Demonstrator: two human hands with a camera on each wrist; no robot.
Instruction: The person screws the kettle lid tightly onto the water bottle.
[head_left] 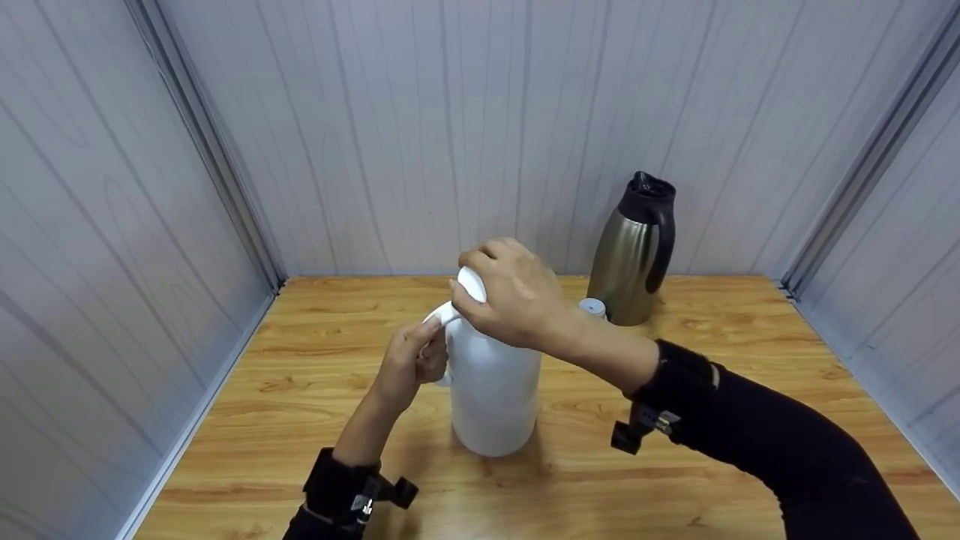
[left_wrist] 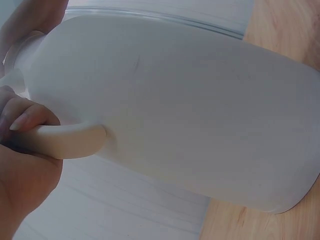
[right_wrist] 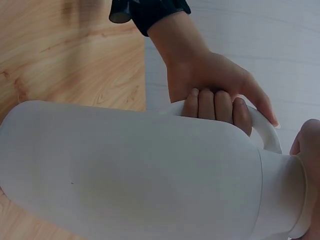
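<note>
In the head view, a white jug (head_left: 491, 382) stands upright near the middle of the wooden table (head_left: 750, 360), with its long axis vertical and its neck pointing up. The left hand (head_left: 409, 364) is on the left side of the jug, with the fingers curled around the handle (head_left: 444, 319). The right hand (head_left: 514, 292) comes from the right and sits on top — its fingers are bent down over the white cap (head_left: 472, 283), so the cap lies directly under the palm. Behind the jug, to the right, stands a metal thermos (head_left: 634, 251) with a black lid, and just beside it is a small white object (head_left: 592, 306) that is partly hidden by the right forearm.

In the left wrist view, the handle (left_wrist: 65, 140) goes from the jug body (left_wrist: 190, 110) into the grip of the left hand (left_wrist: 22, 165); one finger lies over it.

In the right wrist view, four fingers (right_wrist: 215, 107) of the left hand (right_wrist: 210, 80) are wrapped through the handle loop (right_wrist: 265, 130). The neck (right_wrist: 280, 195) of the jug (right_wrist: 125, 170) points toward the right hand (right_wrist: 307, 150), which shows only at the edge — its grip is not clear here.
</note>
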